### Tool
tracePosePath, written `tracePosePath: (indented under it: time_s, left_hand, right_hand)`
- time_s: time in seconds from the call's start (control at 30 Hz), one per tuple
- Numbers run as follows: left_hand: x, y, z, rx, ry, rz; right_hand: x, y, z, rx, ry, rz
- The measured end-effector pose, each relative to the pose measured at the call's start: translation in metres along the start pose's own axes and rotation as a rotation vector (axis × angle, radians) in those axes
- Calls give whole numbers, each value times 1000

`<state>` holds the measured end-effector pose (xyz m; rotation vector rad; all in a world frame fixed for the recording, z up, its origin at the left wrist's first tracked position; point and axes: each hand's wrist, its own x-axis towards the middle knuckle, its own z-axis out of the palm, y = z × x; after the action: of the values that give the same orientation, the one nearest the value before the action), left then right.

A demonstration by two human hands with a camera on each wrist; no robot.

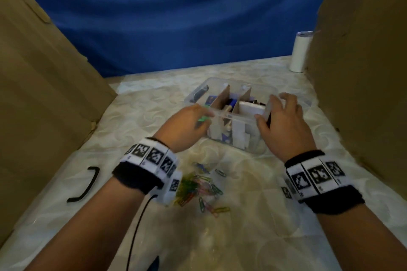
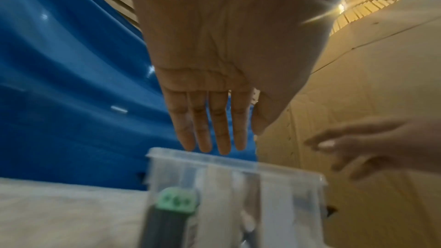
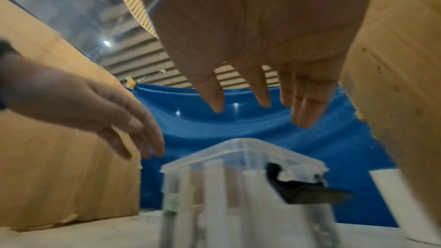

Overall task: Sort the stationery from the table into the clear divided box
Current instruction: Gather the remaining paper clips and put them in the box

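A: Box (image 1: 248, 136) first. Where is it placed?

B: On the bench (image 1: 66, 215), mid-table, near end between both hands. Clear plastic, cardboard dividers (image 1: 220, 100) seen inside, compartments already partly filled: a white block, dark items, something green and black at the left end.

A: Handling?

B: Judged light and stiff, with thin smooth walls, so probably slippery. The rim (image 2: 214, 159) is the likely place for it to be taken, or the two short ends, squeezed from both sides. Dividers look loose-fitted and may be knocked if the box is tilted.

A: Left hand (image 1: 187, 126)?

B: Fingers (image 2: 203, 129) straight and together, hovering just above the box's left end in the left wrist view. Nothing held; grip released.

A: Right hand (image 1: 284, 125)?

B: Fingers spread, over the right end. A black object (image 3: 298, 184) is seen at that corner of the box, sticking out past the rim. Whether it is touched cannot be told from the head view; in the right wrist view the fingers (image 3: 307, 105) are clear above it. Grip released there too.

A: What is left to sort?

B: Paper clips (image 1: 202, 189), coloured, heaped on the bench just before the box, between the wrists. Light, small, hard to pinch singly; better gathered in a scoop, it is judged. A bent black piece (image 1: 87, 185) lies well apart on the left.

A: Surroundings?

B: Cardboard walls (image 1: 44, 72) both sides, blue cloth (image 1: 176, 17) behind, a white tumbler (image 1: 300, 53) far right.
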<state>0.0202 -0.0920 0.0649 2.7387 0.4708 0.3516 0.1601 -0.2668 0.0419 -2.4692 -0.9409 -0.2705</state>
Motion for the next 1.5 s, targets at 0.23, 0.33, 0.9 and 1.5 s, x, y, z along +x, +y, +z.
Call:
tracePosePath:
  time_s: [0.23, 0.33, 0.9, 1.5]
  left_hand:
    - [-72, -71, 19, 98, -410, -384]
    - [-89, -81, 32, 56, -504, -477]
    - [-69, -83, 45, 163, -562, -98]
    - [-67, -78, 53, 109, -358, -50]
  right_hand:
    - [-48, -47, 34, 71, -615, -262]
    - [-56, -48, 53, -20, -907, -172]
    - [-63, -87, 92, -50, -856, -68]
    - [-44, -82, 96, 68, -693, -190]
